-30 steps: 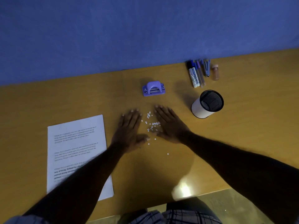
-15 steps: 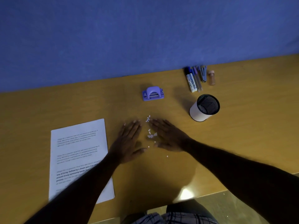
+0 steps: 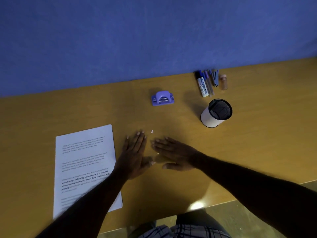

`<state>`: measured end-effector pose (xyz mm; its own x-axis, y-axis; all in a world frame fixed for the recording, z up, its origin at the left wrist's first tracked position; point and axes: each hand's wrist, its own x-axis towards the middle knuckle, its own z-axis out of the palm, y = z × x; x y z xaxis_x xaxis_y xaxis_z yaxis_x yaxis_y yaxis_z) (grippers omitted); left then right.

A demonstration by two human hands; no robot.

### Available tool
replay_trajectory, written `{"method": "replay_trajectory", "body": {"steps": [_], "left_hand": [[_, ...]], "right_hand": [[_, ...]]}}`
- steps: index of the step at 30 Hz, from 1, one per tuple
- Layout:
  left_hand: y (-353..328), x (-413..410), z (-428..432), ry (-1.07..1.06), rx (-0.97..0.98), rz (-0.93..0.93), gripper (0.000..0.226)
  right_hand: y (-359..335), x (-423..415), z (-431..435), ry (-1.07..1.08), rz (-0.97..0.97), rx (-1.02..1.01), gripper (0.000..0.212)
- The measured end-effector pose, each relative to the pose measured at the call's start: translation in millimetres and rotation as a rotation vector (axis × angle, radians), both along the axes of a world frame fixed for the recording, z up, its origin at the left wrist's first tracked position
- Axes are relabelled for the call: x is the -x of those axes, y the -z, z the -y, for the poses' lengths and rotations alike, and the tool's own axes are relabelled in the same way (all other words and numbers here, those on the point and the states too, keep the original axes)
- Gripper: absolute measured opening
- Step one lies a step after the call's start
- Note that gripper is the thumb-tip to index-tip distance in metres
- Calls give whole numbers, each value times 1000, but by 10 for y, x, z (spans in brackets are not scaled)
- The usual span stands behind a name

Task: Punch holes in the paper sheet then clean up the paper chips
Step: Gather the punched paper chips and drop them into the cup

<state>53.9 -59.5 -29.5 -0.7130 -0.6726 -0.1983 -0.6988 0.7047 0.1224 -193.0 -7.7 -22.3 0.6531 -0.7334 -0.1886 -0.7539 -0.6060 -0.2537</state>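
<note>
Your left hand (image 3: 135, 155) and right hand (image 3: 175, 155) lie flat on the counter (image 3: 257, 134), palms down. The fingers are straight and close together and hold nothing, and only a narrow gap separates the two hands. That gap is on your side of the hole punch (image 3: 162, 98). Most of the paper chips (image 3: 152, 131) are probably gathered in or under it. Only a couple show just past your fingertips toward the punch, plus one speck between the hands. The paper sheet (image 3: 85, 160) lies flat, left of the punch and nearer to you, just beside your left hand. I cannot tell whether it has holes.

To sweep well, press the little-finger edges of both hands onto the counter so no chip slips beneath. Reach toward the punch first to take in the strays, then close the gap slowly, because chips are light and scatter under a fast move. Pinch up the heap, or slide it off into a cupped palm, and carry it to the cup (image 3: 216, 113) right of the punch.
</note>
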Motion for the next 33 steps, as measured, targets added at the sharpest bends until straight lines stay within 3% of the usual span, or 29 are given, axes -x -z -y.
{"method": "replay_trajectory", "body": {"steps": [4,9,13,15,19,23,27,33], "left_hand": [[16,60,-84,13,-10,-9,93],[-16,212,-263,155,-22,-35,87],[-147,250,-237,30,-70,-222,74],[-203,228,-153,-39,-118,-346,67],[-234,169,54,-122,-152,-411,64],[-194,181,185,-97,-128,-274,64],[-108,247,256,-101,-52,-39,82],[11,314,171,-149,12,-11,96]], "right_hand": [[-184,-28,-185,299,342,-14,52],[-297,-116,-202,713,529,68,40],[-342,-138,-146,829,595,175,23],[-358,-130,-114,828,535,155,19],[-387,-85,-78,770,535,70,16],[-404,36,-102,821,555,75,12],[-375,171,-223,1019,613,-60,13],[-268,383,-569,1240,647,-382,19]]}}
